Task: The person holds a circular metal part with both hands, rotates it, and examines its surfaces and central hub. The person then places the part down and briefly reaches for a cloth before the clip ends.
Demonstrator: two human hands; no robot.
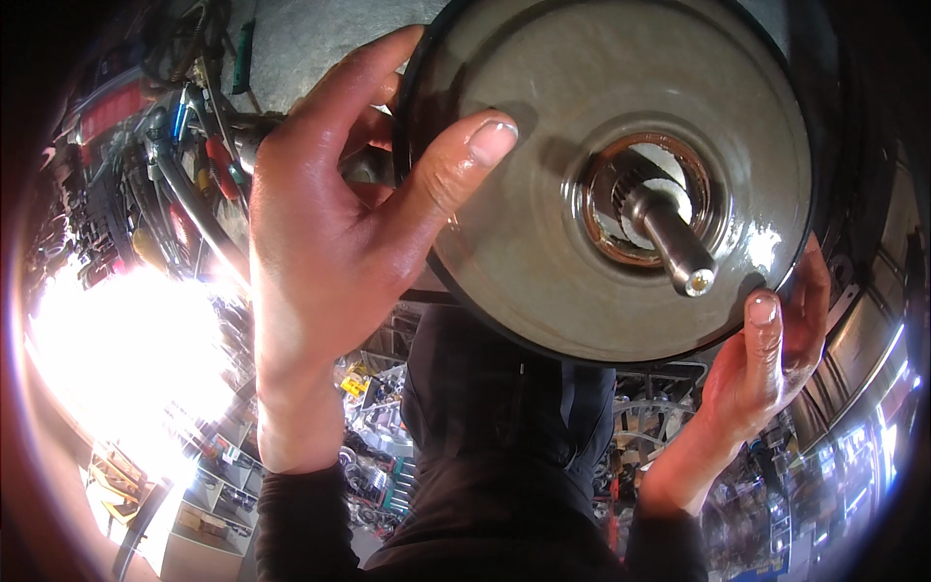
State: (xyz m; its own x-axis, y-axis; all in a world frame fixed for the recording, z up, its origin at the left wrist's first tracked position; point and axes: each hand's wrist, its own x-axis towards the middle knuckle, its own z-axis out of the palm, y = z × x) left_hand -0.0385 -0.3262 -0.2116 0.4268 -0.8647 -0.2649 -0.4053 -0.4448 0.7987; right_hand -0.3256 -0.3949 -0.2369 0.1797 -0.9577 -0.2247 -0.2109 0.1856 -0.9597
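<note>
A large round metal disc [524, 233] with a black rim fills the upper middle, its wet, oily face turned up toward me. From the ringed hole at its centre a splined steel shaft [671, 228] sticks out, tilted toward the lower right. My left hand [354, 194] grips the disc's left edge, thumb on the face and fingers curled around the rim, partly hidden. At the lower right edge, my right hand [776, 335] holds the rim with its thumb in front and fingers behind. Both hands shine with oil.
A grey metal work surface [301, 39] lies behind the disc. Pliers [184, 184] and many other hand tools crowd the left side, near a glaring bright light [126, 359]. A green-handled tool [243, 58] lies at the upper left. Cluttered parts lie below, around my legs.
</note>
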